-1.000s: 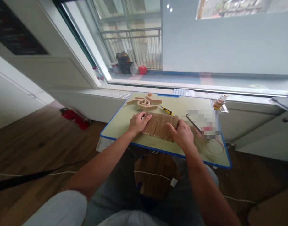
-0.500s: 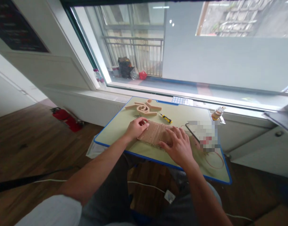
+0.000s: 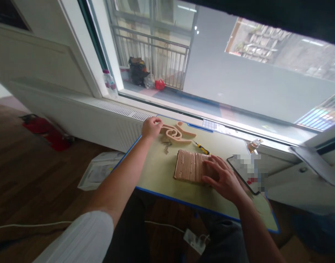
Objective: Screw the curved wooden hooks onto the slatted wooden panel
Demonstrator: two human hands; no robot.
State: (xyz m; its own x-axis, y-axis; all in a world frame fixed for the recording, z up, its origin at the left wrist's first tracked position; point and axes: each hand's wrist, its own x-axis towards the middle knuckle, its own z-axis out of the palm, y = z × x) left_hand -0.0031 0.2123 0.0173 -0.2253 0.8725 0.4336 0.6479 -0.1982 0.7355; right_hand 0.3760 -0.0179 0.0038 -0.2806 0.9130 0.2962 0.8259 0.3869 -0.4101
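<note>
My left hand (image 3: 152, 128) is at the far left corner of the small table, with its fingers closed around the left end of a pale wooden curved piece (image 3: 174, 133). That piece has rings in its middle and long arms, and my fingers hide its left tip. My right hand (image 3: 224, 179) lies with spread fingers over the right part of a brown ridged slab, perhaps corrugated cardboard (image 3: 189, 166). Behind the slab lies a yellow and black screwdriver (image 3: 202, 148). A few small dark screws or nails (image 3: 166, 146) lie left of it.
The table (image 3: 153, 171) has a blue edge. A dark-framed tablet or phone, partly blurred out (image 3: 243, 173), is at its right. Beyond stands a small bottle of amber liquid (image 3: 254, 145) by the sill. A clear plastic bin (image 3: 97, 170) sits below left; a power strip (image 3: 194, 241) lies on the floor.
My left hand has left the slab's left edge and moved up and left to the wooden piece. My right hand stays on the slab. The whole view has tilted.
</note>
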